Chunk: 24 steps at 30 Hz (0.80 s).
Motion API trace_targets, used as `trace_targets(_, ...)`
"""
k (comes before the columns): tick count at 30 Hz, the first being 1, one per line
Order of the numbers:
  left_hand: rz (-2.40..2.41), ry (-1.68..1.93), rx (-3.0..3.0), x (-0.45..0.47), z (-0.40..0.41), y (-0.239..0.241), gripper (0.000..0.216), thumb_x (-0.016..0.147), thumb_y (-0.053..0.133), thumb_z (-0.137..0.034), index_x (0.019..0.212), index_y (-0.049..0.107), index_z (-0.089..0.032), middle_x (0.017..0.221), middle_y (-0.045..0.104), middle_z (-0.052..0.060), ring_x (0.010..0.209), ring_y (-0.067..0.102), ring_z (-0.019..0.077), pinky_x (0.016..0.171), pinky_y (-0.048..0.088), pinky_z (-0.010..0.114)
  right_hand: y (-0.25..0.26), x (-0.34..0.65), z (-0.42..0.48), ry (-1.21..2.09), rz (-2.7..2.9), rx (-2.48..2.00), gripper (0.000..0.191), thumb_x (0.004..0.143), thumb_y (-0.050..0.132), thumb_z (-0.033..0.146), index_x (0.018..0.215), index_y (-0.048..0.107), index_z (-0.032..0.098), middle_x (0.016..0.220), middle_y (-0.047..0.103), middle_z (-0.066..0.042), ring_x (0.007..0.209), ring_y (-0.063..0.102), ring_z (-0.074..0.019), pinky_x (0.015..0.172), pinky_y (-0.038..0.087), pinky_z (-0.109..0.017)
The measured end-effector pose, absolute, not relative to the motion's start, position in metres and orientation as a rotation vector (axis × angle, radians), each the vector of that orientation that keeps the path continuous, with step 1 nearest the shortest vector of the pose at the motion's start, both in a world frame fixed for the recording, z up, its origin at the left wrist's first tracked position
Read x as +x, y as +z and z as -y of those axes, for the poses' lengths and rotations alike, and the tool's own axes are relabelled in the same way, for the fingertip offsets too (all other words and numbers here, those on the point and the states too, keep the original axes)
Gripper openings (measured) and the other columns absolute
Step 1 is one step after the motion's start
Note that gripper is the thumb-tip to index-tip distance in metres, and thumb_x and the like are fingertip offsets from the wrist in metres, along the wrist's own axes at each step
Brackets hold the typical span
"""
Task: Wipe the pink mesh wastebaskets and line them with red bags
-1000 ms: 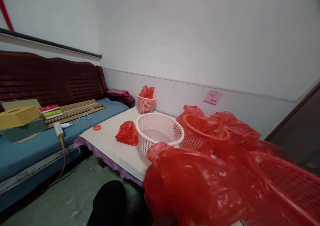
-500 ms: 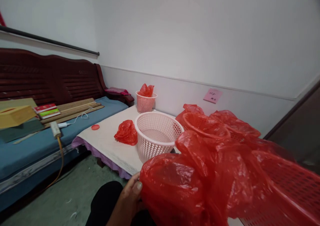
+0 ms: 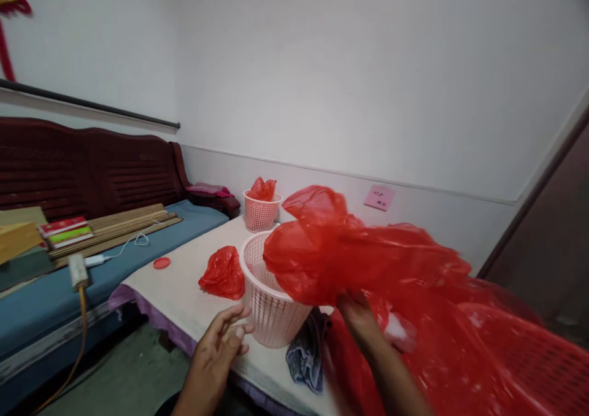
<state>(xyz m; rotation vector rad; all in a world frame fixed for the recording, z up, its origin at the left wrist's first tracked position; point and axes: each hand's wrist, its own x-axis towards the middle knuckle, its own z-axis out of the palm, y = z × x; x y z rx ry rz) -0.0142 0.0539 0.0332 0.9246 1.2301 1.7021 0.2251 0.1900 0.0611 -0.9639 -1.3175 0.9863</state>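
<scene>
My right hand [image 3: 353,308] grips a crinkled red plastic bag [image 3: 317,253] and holds it up over the right rim of the large pale pink plastic basket [image 3: 276,318]. The bag covers part of the basket's opening. My left hand [image 3: 221,339] hangs at the table's front edge, just left of the basket, fingers apart and holding nothing. Below the raised bag, a folded dark patterned cloth [image 3: 307,351] lies against the basket's foot. A bunched red bag [image 3: 224,273] rests on the table left of the basket.
Farther back stands a small pink basket [image 3: 260,212] with a red bag inside. A round red lid [image 3: 161,262] lies on the table [image 3: 184,281]. More red bags and a red basket [image 3: 543,367] crowd the right. A pink note [image 3: 380,197] is on the wall.
The red bag has risen from the near side to over the large basket's rim, with my right hand now visible. My left hand has come off the bag. The dark cloth is uncovered.
</scene>
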Motion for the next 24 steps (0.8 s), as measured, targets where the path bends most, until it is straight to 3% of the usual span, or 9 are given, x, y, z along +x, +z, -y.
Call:
trace_targets(3,-1.255,1.678,1.086,-0.015,-0.073,0.045,0.052,0.076,0.068,-0.045,0.12,0.058,-0.02,0.104,0.069,0.011,0.094,0.066,0.0255,0.072,0.051,0.031,0.062,0.21,-0.204,0.937,1.431,-0.925,0.026,0.072,0.07,0.045,0.079,0.07,0.02,0.078,0.07,-0.005,0.079,0.062,-0.0251,0.077,0.047,-0.037)
trace_targets(6,-1.328,1.577,1.266,-0.015,-0.096,0.058,0.057,0.077,0.067,-0.043,0.126,0.053,-0.017,0.091,0.068,0.009,0.084,0.066,0.0236,0.07,0.05,0.032,0.06,0.206,-0.199,0.924,1.566,-0.867,0.029,0.079,0.067,0.04,0.095,0.07,0.017,0.093,0.071,-0.007,0.091,0.062,-0.0258,0.084,0.045,-0.036)
trace_targets(9,-1.431,1.555,1.559,-0.012,-0.118,0.073,0.053,0.081,0.061,-0.041,0.127,0.054,-0.016,0.12,0.063,0.016,0.109,0.061,0.0289,0.09,0.046,0.039,0.057,0.208,-0.19,0.849,1.713,-0.826,0.031,0.086,0.059,0.035,0.111,0.065,0.017,0.106,0.068,-0.008,0.101,0.059,-0.025,0.09,0.042,-0.035)
trace_targets(11,-1.462,1.518,1.739,-0.006,-0.13,0.08,0.053,0.082,0.06,-0.038,0.13,0.053,-0.017,0.134,0.056,0.016,0.124,0.051,0.0314,0.102,0.038,0.043,0.056,0.211,-0.186,0.779,1.786,-0.855,0.027,0.088,0.056,0.034,0.108,0.065,0.018,0.101,0.068,-0.006,0.096,0.059,-0.0228,0.086,0.043,-0.033)
trace_targets(13,-1.448,1.436,1.85,0.003,-0.137,0.082,0.055,0.079,0.064,-0.037,0.13,0.054,-0.017,0.136,0.055,0.017,0.128,0.048,0.0335,0.106,0.034,0.045,0.055,0.214,-0.184,0.711,1.831,-0.908,0.021,0.088,0.056,0.034,0.096,0.067,0.019,0.09,0.066,-0.004,0.085,0.058,-0.0205,0.08,0.044,-0.031)
trace_targets(16,-1.434,1.327,1.949,0.017,-0.141,0.08,0.051,0.075,0.068,-0.037,0.121,0.06,-0.017,0.126,0.063,0.017,0.117,0.057,0.0337,0.096,0.042,0.043,0.055,0.217,-0.181,0.648,1.909,-0.913,0.021,0.088,0.053,0.034,0.09,0.066,0.018,0.087,0.063,-0.004,0.083,0.057,-0.0202,0.079,0.045,-0.032)
trace_targets(18,-1.439,1.261,2.011,0.024,-0.141,0.077,0.03,0.079,0.063,-0.035,0.102,0.065,-0.017,0.102,0.072,0.013,0.094,0.066,0.0294,0.078,0.048,0.037,0.054,0.218,-0.178,0.652,1.947,-0.884,0.021,0.087,0.052,0.033,0.091,0.066,0.019,0.092,0.065,-0.006,0.088,0.059,-0.0219,0.082,0.046,-0.034)
trace_targets(20,-1.459,1.222,2.059,0.026,-0.141,0.073,0.015,0.084,0.054,-0.028,0.085,0.065,-0.017,0.081,0.072,0.008,0.075,0.067,0.0247,0.065,0.045,0.033,0.054,0.219,-0.174,0.609,1.937,-0.903,0.02,0.086,0.052,0.034,0.09,0.065,0.019,0.094,0.067,-0.007,0.091,0.061,-0.0236,0.083,0.048,-0.036)
trace_targets(24,-1.553,1.262,2.096,0.023,-0.14,0.064,0.02,0.087,0.046,-0.021,0.086,0.065,-0.015,0.081,0.071,0.011,0.076,0.067,0.0254,0.066,0.044,0.034,0.059,0.218,-0.159,0.342,1.725,-1.037,0.024,0.083,0.056,0.041,0.095,0.059,0.02,0.083,0.065,-0.006,0.078,0.061,-0.0224,0.07,0.049,-0.033)
